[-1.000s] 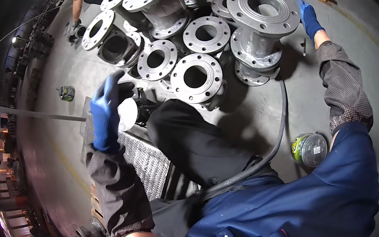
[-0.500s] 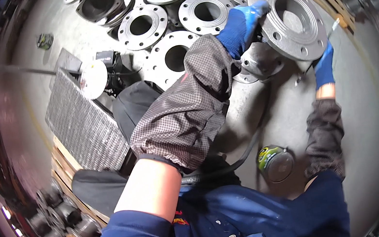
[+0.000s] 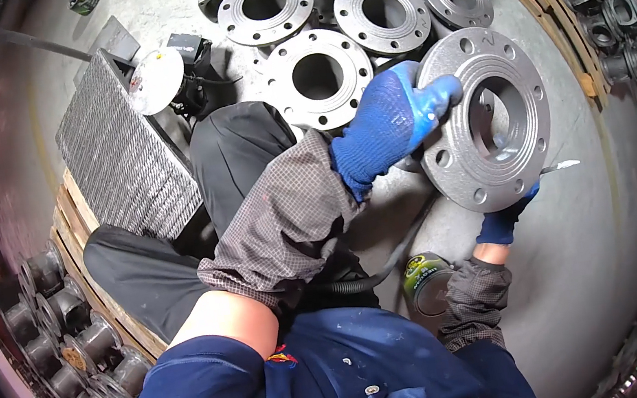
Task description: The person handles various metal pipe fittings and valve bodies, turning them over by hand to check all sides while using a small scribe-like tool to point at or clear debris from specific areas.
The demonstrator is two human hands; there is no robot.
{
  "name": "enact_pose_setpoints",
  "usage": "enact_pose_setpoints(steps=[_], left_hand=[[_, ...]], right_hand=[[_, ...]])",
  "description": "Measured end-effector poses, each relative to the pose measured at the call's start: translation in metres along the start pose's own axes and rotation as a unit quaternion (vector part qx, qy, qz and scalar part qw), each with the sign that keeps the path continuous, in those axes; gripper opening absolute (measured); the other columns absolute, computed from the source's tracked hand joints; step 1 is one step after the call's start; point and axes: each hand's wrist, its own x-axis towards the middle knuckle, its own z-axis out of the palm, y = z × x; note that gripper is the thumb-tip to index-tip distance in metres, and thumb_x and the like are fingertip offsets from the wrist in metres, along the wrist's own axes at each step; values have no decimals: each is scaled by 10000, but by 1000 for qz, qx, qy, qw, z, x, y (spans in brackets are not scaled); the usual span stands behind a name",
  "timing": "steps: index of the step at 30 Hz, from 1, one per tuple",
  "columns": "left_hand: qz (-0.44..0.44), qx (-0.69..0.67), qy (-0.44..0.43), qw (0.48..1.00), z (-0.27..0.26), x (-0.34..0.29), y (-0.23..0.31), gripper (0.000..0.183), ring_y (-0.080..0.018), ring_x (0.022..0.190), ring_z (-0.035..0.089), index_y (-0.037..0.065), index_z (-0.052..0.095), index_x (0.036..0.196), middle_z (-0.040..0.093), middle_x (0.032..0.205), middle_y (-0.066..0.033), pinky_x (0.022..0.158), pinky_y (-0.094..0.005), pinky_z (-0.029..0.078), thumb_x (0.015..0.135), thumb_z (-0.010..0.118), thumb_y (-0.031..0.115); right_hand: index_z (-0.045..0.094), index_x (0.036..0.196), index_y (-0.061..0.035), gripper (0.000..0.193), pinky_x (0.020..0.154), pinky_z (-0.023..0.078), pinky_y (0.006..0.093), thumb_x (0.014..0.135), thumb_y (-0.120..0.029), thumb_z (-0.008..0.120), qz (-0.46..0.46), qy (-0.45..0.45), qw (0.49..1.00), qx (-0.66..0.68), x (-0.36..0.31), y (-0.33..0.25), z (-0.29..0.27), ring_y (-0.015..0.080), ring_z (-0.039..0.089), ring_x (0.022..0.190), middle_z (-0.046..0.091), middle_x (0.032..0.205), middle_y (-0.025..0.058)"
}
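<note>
My left hand [image 3: 389,122], in a blue glove, grips the left rim of a grey flanged metal casting [image 3: 454,142], its thumb on the ring face. The casting is raised and tilted, with bolt holes around a wide central bore. Below its lower right rim is my right hand [image 3: 510,221], also gloved, with the fingers mostly hidden by the flange. A thin white-tipped tool [image 3: 562,165] sticks out from that hand; its exact kind is unclear. Behind the casting, several similar flanged castings [image 3: 317,78] stand close together on the floor.
A green and black can [image 3: 426,286] stands near my right forearm. At left are a ridged metal slab [image 3: 121,146], a white disc [image 3: 158,81] and a black device [image 3: 189,49]. Wooden pallets [image 3: 547,16] line the right; more castings [image 3: 65,319] lie left. A dark hose [image 3: 364,281] crosses near my lap.
The flanged casting has come nearer and tilted, with my left hand still on its rim. My right hand has moved from its right side to below its lower edge. The view has shifted.
</note>
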Motion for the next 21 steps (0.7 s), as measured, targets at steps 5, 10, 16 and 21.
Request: enact_pose_setpoints(steps=[5,10,16,21], left_hand=[[-45,-91,20,995,-28,-14,-1,364,-150,546,564,-63,609,850,592,642,-102,538,-283,472,788,618,296],[-133,-65,77,986,-68,-22,0,378,-92,514,507,-54,565,728,527,591,-79,478,-284,430,805,633,310],[-33,-164,111,980,-135,-60,-17,364,-126,590,536,-6,632,875,548,625,-38,574,-273,445,843,585,353],[1,-97,207,974,-165,-84,-33,408,-191,661,605,-41,637,910,634,733,-142,635,-323,477,795,614,350]], right_hand=[[357,1322,-7,466,949,427,369,975,-317,355,100,51,973,201,-8,-13,34,236,489,1134,461,1268,152],[436,1282,-24,470,933,440,337,960,-357,353,198,84,933,289,6,-40,87,216,522,1098,522,1207,94],[452,1276,17,490,937,409,318,987,-357,321,60,17,991,117,-21,-46,143,172,491,1110,512,1248,103],[511,1173,27,437,884,463,322,969,-287,283,53,-102,988,104,-21,-48,166,194,566,1002,567,1150,119]])
